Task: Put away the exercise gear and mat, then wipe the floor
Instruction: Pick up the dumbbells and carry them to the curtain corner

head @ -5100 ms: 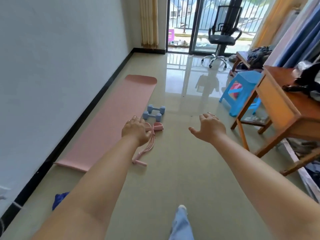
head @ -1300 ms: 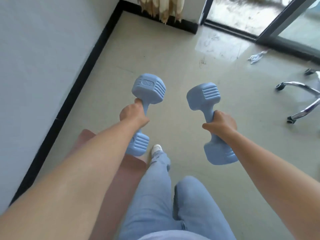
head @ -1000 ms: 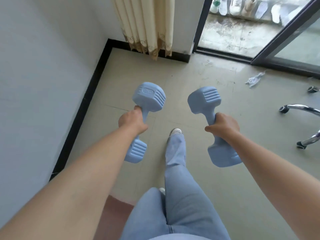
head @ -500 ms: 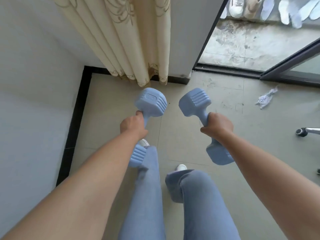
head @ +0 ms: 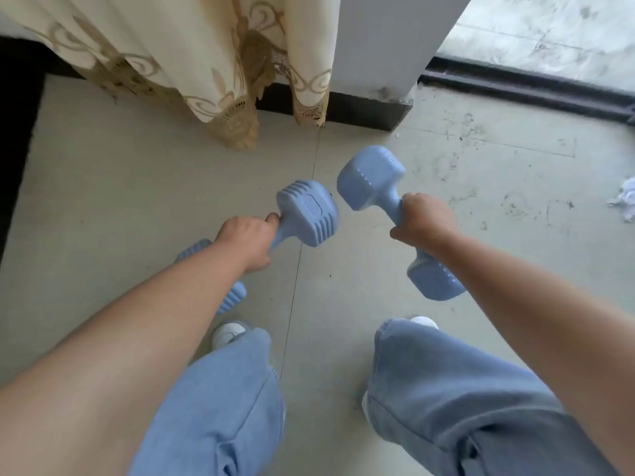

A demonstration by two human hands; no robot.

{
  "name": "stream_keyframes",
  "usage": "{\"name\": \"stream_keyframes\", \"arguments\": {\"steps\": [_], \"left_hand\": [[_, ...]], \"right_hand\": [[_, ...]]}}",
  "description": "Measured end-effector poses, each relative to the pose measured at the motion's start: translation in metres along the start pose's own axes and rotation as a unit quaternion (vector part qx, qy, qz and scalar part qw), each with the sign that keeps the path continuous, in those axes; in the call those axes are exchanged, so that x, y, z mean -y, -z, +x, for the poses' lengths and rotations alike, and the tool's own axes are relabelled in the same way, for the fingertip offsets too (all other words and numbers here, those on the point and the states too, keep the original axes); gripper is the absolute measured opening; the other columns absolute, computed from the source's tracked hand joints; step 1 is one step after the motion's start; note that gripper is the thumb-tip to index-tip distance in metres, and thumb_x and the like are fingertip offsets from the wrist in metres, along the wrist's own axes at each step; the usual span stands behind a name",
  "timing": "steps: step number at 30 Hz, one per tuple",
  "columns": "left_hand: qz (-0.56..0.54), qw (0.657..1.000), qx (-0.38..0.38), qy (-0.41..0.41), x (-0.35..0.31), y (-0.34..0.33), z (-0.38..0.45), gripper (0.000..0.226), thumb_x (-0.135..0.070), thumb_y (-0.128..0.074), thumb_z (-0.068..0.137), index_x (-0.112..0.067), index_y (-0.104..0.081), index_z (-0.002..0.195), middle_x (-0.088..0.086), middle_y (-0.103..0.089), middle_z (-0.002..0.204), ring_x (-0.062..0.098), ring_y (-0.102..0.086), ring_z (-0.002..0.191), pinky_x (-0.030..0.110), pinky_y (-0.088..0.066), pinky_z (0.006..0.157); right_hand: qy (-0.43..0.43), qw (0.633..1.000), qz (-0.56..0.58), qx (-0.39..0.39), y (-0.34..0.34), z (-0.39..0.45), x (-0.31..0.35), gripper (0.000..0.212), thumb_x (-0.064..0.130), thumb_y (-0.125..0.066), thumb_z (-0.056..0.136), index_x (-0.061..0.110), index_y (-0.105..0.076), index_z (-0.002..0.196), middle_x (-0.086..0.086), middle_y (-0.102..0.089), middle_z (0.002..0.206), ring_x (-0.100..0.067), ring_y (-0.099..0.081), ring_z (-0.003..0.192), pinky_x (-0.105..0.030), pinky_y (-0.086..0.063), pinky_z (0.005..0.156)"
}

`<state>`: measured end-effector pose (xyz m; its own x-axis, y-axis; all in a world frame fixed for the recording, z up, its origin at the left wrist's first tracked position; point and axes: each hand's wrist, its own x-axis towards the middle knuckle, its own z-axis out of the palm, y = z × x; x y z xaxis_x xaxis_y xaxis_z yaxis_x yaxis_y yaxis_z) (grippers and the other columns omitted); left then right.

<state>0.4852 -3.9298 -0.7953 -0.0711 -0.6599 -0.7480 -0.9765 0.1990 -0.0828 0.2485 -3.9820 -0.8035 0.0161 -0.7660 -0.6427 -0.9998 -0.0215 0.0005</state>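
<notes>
Each hand, left and right, wraps 1 of the 2 blue dumbbells by its narrow middle. They look rigid and fairly light, so that grip seems secure.

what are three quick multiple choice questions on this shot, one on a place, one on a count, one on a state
1. Where does the cream curtain hang?
A. Ahead, in the corner by the black skirting
B. Behind the person
C. Across the doorway on the right

2. How many blue dumbbells are in view?
A. One
B. Two
C. Three

3. What is the state of the hands?
A. Both open and held flat
B. Only one holds something
C. Each grips a dumbbell by its handle

Answers:
1 A, its patterned hem ends just above the floor at the corner.
2 B, the left dumbbell and the right dumbbell are the only ones.
3 C, the left hand and the right hand are each wrapped round a handle, with both weights off the floor.
</notes>
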Motion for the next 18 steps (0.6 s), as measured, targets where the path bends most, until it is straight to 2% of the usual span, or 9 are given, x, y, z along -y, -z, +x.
{"name": "stream_keyframes", "arguments": {"steps": [4, 6, 8, 11, 18], "left_hand": [[0.075, 0.996, -0.013, -0.049, -0.001, -0.033, 0.073, 0.047, -0.02, -0.054, 0.09, -0.009, -0.034, 0.13, 0.012, -0.057, 0.126, 0.032, -0.056, 0.116, 0.036, -0.047, 0.088], [0.103, 0.992, -0.024, -0.065, 0.0, -0.04, 0.098, 0.05, -0.024, -0.055, 0.09, -0.01, -0.032, 0.133, 0.012, -0.055, 0.129, 0.031, -0.055, 0.118, 0.036, -0.047, 0.089], [0.112, 0.991, -0.035, -0.07, 0.001, -0.045, 0.115, 0.053, -0.025, -0.055, 0.09, -0.009, -0.03, 0.134, 0.012, -0.054, 0.129, 0.032, -0.054, 0.119, 0.037, -0.046, 0.089], [0.106, 0.991, -0.044, -0.07, 0.003, -0.051, 0.128, 0.052, -0.024, -0.054, 0.09, -0.011, -0.03, 0.135, 0.012, -0.054, 0.129, 0.031, -0.053, 0.119, 0.037, -0.046, 0.09], [0.067, 0.995, -0.05, -0.051, 0.009, -0.062, 0.139, 0.051, -0.018, -0.053, 0.089, -0.013, -0.032, 0.135, 0.012, -0.054, 0.125, 0.03, -0.052, 0.117, 0.038, -0.046, 0.087]], "right_hand": [[0.068, 0.995, -0.068, -0.027, -0.028, 0.077, 0.007, 0.014, 0.012, -0.058, 0.08, 0.009, -0.046, 0.085, 0.0, -0.034, 0.062, -0.027, -0.046, 0.07, -0.022, -0.024, 0.043], [0.09, 0.99, -0.094, -0.051, -0.032, 0.107, 0.015, 0.014, 0.011, -0.058, 0.08, 0.008, -0.052, 0.092, -0.001, -0.037, 0.064, -0.027, -0.046, 0.071, -0.024, -0.026, 0.045], [0.109, 0.985, -0.11, -0.08, -0.035, 0.129, 0.024, 0.023, 0.012, -0.059, 0.081, 0.006, -0.055, 0.103, -0.006, -0.046, 0.076, -0.028, -0.049, 0.076, -0.028, -0.034, 0.055], [0.126, 0.979, -0.119, -0.106, -0.037, 0.153, 0.035, 0.027, 0.012, -0.059, 0.081, 0.006, -0.056, 0.108, -0.013, -0.059, 0.103, -0.033, -0.057, 0.095, -0.03, -0.035, 0.065], [0.159, 0.968, -0.133, -0.138, -0.032, 0.181, 0.059, 0.03, 0.009, -0.059, 0.082, 0.008, -0.058, 0.112, -0.013, -0.06, 0.115, -0.032, -0.057, 0.108, -0.031, -0.038, 0.069]]}}
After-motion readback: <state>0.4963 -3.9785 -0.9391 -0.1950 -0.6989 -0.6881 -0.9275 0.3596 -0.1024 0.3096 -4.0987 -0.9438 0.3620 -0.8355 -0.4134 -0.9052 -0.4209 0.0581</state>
